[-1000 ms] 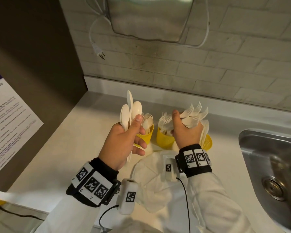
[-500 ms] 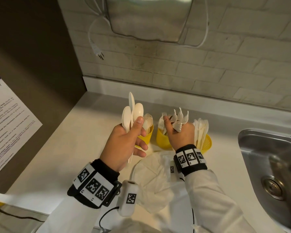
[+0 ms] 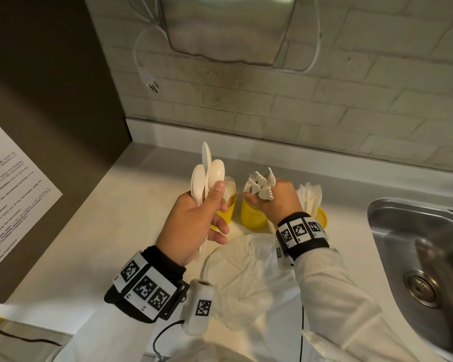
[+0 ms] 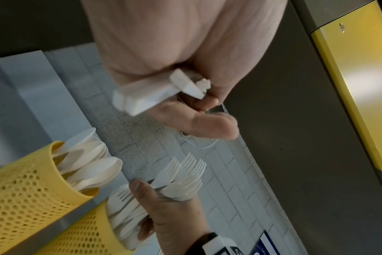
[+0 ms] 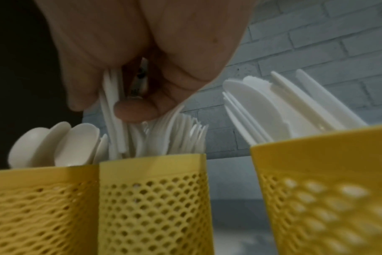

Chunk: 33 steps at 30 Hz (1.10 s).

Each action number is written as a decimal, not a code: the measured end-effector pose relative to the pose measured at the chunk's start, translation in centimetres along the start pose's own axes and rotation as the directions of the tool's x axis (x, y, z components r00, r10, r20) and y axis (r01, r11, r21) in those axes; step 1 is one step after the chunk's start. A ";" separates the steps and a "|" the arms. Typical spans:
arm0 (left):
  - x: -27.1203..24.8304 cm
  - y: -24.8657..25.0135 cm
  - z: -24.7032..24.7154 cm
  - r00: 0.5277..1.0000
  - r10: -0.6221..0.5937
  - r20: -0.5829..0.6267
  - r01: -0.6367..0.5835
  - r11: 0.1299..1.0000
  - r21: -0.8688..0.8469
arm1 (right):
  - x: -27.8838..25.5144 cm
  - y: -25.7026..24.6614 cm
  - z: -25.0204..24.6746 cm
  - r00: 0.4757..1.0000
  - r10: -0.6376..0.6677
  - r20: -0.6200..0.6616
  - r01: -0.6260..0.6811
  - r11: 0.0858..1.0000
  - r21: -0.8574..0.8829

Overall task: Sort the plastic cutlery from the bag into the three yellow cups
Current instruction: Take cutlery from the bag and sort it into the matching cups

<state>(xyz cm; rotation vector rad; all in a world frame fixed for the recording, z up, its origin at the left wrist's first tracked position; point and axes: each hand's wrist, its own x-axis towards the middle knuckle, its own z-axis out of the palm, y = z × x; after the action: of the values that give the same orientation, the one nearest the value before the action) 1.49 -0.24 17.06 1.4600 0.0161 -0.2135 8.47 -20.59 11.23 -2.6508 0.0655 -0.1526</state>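
Observation:
Three yellow perforated cups stand in a row at the back of the counter. The left cup holds spoons, the middle cup forks, the right cup knives. My left hand grips a bundle of white spoons upright, just left of the left cup. My right hand grips a bunch of white forks over the middle cup. In the right wrist view the fork handles reach down into the middle cup. The white plastic bag lies flat in front of the cups.
A steel sink lies to the right of the cups. The brick wall rises close behind them, with a metal box and a dangling plug. A dark panel with a printed notice bounds the counter on the left.
My right hand has moved down and left, bringing the bunch of forks from above the right cup down into the middle cup. My left hand has stayed put with its spoons.

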 end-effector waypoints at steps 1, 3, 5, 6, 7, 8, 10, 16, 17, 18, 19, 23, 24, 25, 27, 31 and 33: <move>0.0 0.0 0.0 1.000 0.003 -0.002 -0.003 1.000 0.012 | 0.1 0.0 0.3 0.998 0.050 -0.036 -0.045 0.993 0.110; 0.1 -0.2 -0.2 1.000 0.017 -0.015 -0.016 0.998 0.057 | 0.2 0.0 1.0 0.989 0.121 -0.091 -0.097 0.967 0.235; 0.2 -0.4 -0.4 0.999 0.029 -0.024 -0.026 0.993 0.111 | 0.1 -0.1 2.0 0.981 0.136 -0.139 -0.101 0.966 0.238; 0.2 -0.5 -0.5 0.999 0.032 -0.029 -0.028 0.991 0.130 | 0.0 -0.2 2.3 0.979 0.134 -0.153 -0.100 0.972 0.213; 0.2 -0.5 -0.6 0.999 0.032 -0.034 -0.027 0.989 0.144 | -0.1 -0.2 2.6 0.980 0.127 -0.156 -0.102 0.982 0.159; 0.2 -0.6 -0.7 0.999 0.030 -0.038 -0.024 0.988 0.154 | -0.2 -0.2 2.9 0.982 0.126 -0.140 -0.115 0.989 0.089; 0.2 -0.7 -0.7 0.999 0.027 -0.039 -0.020 0.987 0.160 | -0.4 -0.5 3.1 0.986 0.140 -0.095 -0.142 0.990 -0.008; 0.1 -0.9 -0.8 0.999 0.026 -0.038 -0.019 0.985 0.173 | -0.4 -0.6 2.9 0.979 0.156 -0.131 -0.147 0.986 0.076; 0.1 -0.9 -0.7 0.999 0.026 -0.040 -0.019 0.985 0.170 | -0.4 -0.6 2.9 0.978 0.161 -0.135 -0.148 0.983 0.105; 0.1 -0.9 -0.7 0.999 0.026 -0.040 -0.020 0.986 0.166 | -0.4 -0.6 2.9 0.977 0.159 -0.144 -0.141 0.981 0.132; 0.1 -0.9 -0.7 0.999 0.027 -0.039 -0.020 0.986 0.163 | -0.4 -0.6 2.8 0.975 0.159 -0.156 -0.136 0.979 0.151; 0.1 -0.9 -0.6 0.999 0.023 -0.042 -0.016 0.986 0.167 | -0.7 -0.4 2.9 0.961 0.173 -0.214 -0.138 0.976 0.169; 0.1 -0.9 -0.6 0.999 0.023 -0.043 -0.016 0.986 0.167 | -0.8 -0.4 3.0 0.958 0.164 -0.233 -0.130 0.979 0.155; 0.0 -0.9 -0.5 0.999 0.024 -0.043 -0.016 0.986 0.169 | -0.9 -0.4 3.0 0.957 0.148 -0.250 -0.118 0.984 0.134; 0.0 -0.9 -0.4 0.999 0.024 -0.043 -0.016 0.985 0.175 | -1.0 -0.3 3.2 0.957 0.114 -0.266 -0.097 0.992 0.077; 0.0 -0.9 -0.3 0.999 0.024 -0.038 -0.016 0.983 0.185 | -1.0 -0.3 3.4 0.962 0.052 -0.266 -0.060 0.998 -0.022; 0.0 -0.9 -0.2 0.999 0.022 -0.036 -0.015 0.982 0.188 | -1.0 -0.3 3.3 0.961 0.036 -0.273 -0.040 0.999 -0.009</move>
<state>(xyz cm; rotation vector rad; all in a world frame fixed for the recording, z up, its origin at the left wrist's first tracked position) 1.36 -0.10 16.12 1.6519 0.0138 -0.1755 7.84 -18.68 8.36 -2.6227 0.2082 -0.5064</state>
